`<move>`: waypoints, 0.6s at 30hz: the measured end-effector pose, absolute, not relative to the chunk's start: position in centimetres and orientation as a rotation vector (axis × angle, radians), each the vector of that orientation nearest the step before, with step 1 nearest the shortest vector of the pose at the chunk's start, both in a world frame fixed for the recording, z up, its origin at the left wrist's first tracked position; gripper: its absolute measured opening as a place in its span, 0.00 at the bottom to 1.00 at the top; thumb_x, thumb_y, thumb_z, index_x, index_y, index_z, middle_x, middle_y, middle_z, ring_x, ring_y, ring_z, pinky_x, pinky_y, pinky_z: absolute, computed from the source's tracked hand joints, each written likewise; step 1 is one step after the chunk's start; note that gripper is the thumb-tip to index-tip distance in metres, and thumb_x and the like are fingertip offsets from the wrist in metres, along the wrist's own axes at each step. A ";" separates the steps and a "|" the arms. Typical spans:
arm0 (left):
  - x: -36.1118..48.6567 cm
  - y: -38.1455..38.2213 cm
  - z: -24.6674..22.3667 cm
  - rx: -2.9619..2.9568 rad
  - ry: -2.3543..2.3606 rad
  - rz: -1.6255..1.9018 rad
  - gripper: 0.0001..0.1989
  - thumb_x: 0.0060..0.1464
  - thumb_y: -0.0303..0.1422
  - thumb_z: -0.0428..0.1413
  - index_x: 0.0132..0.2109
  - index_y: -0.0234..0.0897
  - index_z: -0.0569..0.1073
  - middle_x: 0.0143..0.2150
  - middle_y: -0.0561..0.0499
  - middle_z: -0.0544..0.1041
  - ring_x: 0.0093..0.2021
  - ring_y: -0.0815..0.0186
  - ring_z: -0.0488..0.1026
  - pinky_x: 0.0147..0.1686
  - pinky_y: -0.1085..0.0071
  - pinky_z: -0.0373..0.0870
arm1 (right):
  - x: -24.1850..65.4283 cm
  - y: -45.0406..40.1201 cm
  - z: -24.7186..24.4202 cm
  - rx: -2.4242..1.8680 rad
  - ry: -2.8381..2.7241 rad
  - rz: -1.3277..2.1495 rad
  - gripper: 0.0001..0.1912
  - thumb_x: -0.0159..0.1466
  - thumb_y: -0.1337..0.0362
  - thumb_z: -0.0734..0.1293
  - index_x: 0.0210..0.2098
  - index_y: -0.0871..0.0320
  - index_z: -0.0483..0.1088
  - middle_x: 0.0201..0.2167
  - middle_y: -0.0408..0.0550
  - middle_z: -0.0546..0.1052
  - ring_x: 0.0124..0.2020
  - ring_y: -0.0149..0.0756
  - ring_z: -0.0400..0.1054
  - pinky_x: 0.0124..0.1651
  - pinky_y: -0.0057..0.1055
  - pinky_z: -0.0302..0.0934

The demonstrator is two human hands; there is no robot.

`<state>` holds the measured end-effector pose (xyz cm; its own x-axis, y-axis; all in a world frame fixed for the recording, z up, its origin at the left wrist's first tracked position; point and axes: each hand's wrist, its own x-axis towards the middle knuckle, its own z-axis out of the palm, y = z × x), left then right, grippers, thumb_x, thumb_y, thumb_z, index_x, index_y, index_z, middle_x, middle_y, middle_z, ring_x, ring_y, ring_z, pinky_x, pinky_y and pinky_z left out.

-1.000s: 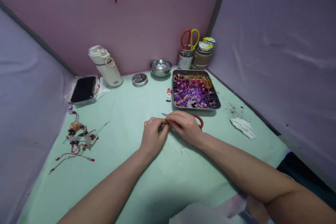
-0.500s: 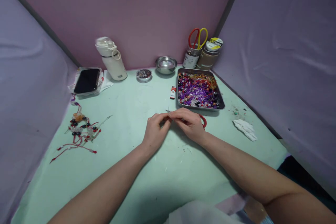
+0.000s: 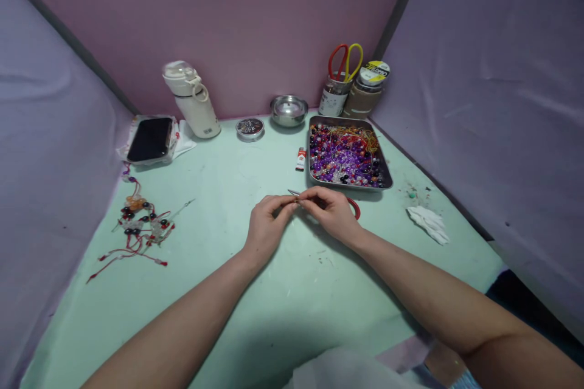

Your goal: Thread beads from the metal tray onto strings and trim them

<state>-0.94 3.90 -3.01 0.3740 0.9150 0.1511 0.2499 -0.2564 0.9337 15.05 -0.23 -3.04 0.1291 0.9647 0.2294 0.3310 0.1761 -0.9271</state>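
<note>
My left hand (image 3: 268, 222) and my right hand (image 3: 334, 213) meet over the middle of the table, fingertips pinched close together. Something tiny is between them, too small to name. Under my right hand lies a pair of scissors (image 3: 354, 208). Its red handle shows to the right of that hand and its metal tip pokes out beyond the fingertips; the rest is hidden. Just behind my right hand stands a metal tray (image 3: 391, 185) of purple, black, red and clear beads (image 3: 344, 161) with tangled thread. A red and white lighter (image 3: 300, 159) lies left of the tray.
Beaded red cords (image 3: 137, 225) lie at the left. Along the back are a phone (image 3: 150, 139), a white bottle (image 3: 194, 100), a round tin (image 3: 250, 128), a steel bowl (image 3: 289, 110) and jars, one holding red-and-yellow-handled scissors (image 3: 345, 64). A crumpled tissue (image 3: 427, 223) lies at right.
My fingers have shifted slightly, with the right fingertips a little more lifted and opened out from the left. The view has tilted a touch; the other things stay put.
</note>
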 end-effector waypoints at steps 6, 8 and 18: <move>-1.0 4.1 -3.0 1.575 1.017 0.903 0.09 0.51 0.35 0.59 0.40 0.41 0.79 0.42 0.48 0.80 0.45 0.62 0.75 0.50 0.61 0.69 | 15.2 0.0 -3.0 -1.259 -1.294 0.982 0.08 0.60 0.60 0.67 0.35 0.57 0.74 0.31 0.45 0.76 0.32 0.31 0.68 0.36 0.31 0.63; -1.0 4.1 -2.9 1.558 1.004 0.900 0.09 0.51 0.35 0.59 0.40 0.40 0.79 0.42 0.48 0.80 0.45 0.62 0.75 0.50 0.60 0.69 | 15.4 0.1 -3.0 -1.265 -1.318 0.990 0.08 0.60 0.60 0.67 0.35 0.57 0.74 0.31 0.45 0.76 0.32 0.31 0.68 0.37 0.31 0.63; -1.0 4.0 -2.6 1.552 1.009 0.910 0.08 0.51 0.37 0.59 0.36 0.40 0.79 0.38 0.49 0.80 0.41 0.62 0.74 0.47 0.61 0.69 | 15.5 0.1 -2.4 -1.341 -1.384 0.984 0.08 0.60 0.59 0.66 0.32 0.57 0.72 0.29 0.44 0.73 0.31 0.31 0.66 0.36 0.30 0.60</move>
